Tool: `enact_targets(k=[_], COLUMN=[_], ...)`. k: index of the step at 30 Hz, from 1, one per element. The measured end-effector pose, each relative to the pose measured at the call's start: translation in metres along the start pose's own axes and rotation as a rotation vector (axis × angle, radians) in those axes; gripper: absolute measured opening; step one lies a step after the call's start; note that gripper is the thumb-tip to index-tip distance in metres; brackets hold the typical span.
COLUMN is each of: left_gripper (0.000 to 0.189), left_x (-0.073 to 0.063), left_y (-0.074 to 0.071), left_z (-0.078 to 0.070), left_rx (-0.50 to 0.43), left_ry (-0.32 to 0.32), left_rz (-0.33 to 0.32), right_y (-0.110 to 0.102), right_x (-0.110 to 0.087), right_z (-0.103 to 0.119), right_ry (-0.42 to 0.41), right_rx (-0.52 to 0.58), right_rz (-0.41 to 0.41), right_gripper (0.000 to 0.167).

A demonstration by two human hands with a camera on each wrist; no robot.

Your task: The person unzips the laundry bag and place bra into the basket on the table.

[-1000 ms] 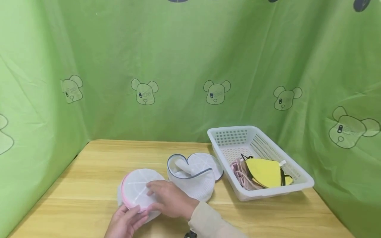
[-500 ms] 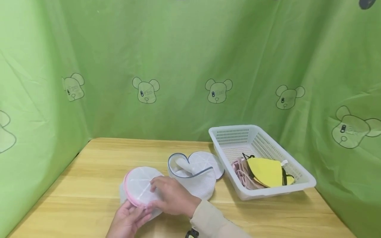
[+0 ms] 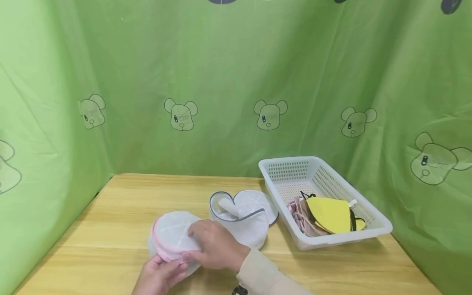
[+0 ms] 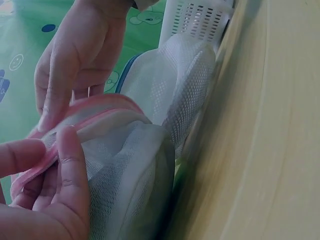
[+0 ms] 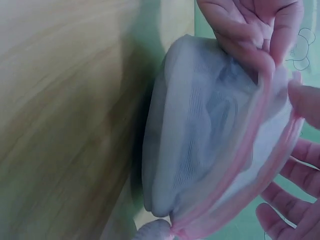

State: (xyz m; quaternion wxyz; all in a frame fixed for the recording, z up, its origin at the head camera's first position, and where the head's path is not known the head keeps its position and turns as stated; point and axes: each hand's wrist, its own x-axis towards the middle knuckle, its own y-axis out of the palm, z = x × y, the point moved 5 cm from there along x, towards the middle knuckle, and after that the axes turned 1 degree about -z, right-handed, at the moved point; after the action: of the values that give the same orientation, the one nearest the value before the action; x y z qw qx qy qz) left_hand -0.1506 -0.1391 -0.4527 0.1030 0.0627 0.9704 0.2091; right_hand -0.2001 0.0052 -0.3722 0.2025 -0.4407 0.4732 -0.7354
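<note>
A white mesh laundry bag point(image 3: 175, 229) with pink trim and a round lid stands on the table at front left. My left hand point(image 3: 158, 275) pinches its pink rim at the near side, thumb against fingers, as the left wrist view shows. My right hand point(image 3: 217, 246) holds the edge of the round lid, thumb at the rim and fingers over the top. In the right wrist view, a gap shows between the two pink edges point(image 5: 250, 145). A greyish shape shows faintly through the mesh; its kind cannot be made out.
Just behind my right hand, a second mesh laundry bag point(image 3: 247, 231) with dark blue trim lies unzipped, its round lid point(image 3: 254, 205) folded back. At right stands a white plastic basket point(image 3: 271, 176) holding a yellow cloth item point(image 3: 330, 214) with black straps and a pinkish strappy bundle point(image 3: 304, 219).
The lid and the pink rim of the bag have parted a little more at the near side. Both hands have stayed in nearly the same place.
</note>
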Motion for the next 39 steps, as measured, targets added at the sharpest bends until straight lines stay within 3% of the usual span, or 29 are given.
enact_targets(k=[5, 12, 16, 22, 24, 28, 31, 39], left_gripper=[0.034, 0.034, 0.025, 0.028, 0.029, 0.031, 0.032, 0.032], left_x=[-0.003, -0.005, -0.003, 0.001, 0.004, 0.004, -0.001, -0.003], left_y=[-0.004, -0.006, -0.010, -0.018, -0.021, -0.021, -0.016, -0.013], left_z=[-0.001, -0.002, 0.005, 0.016, 0.020, 0.022, 0.018, 0.016], left_rx=[0.014, -0.043, -0.043, -0.092, -0.125, -0.145, -0.136, -0.149], left_ry=[-0.040, -0.102, -0.139, -0.158, -0.136, -0.149, -0.183, -0.181], left_rz=[-0.046, -0.122, -0.113, -0.103, -0.050, -0.035, -0.085, -0.100], right_y=[-0.008, -0.020, -0.027, -0.038, -0.041, -0.044, -0.045, -0.049], right_x=[0.002, 0.005, 0.005, 0.008, 0.009, 0.009, 0.009, 0.010], right_z=[-0.003, -0.012, -0.019, -0.029, -0.033, -0.043, -0.050, -0.064], right_ry=[0.010, 0.049, 0.100, 0.168, 0.185, 0.230, 0.274, 0.367], right_rx=[-0.018, 0.022, 0.088, 0.146, 0.173, 0.234, 0.273, 0.338], right_rz=[-0.027, -0.110, -0.143, -0.175, -0.189, -0.203, -0.198, -0.185], right_gripper=[0.037, 0.032, 0.029, 0.024, 0.021, 0.014, 0.013, 0.017])
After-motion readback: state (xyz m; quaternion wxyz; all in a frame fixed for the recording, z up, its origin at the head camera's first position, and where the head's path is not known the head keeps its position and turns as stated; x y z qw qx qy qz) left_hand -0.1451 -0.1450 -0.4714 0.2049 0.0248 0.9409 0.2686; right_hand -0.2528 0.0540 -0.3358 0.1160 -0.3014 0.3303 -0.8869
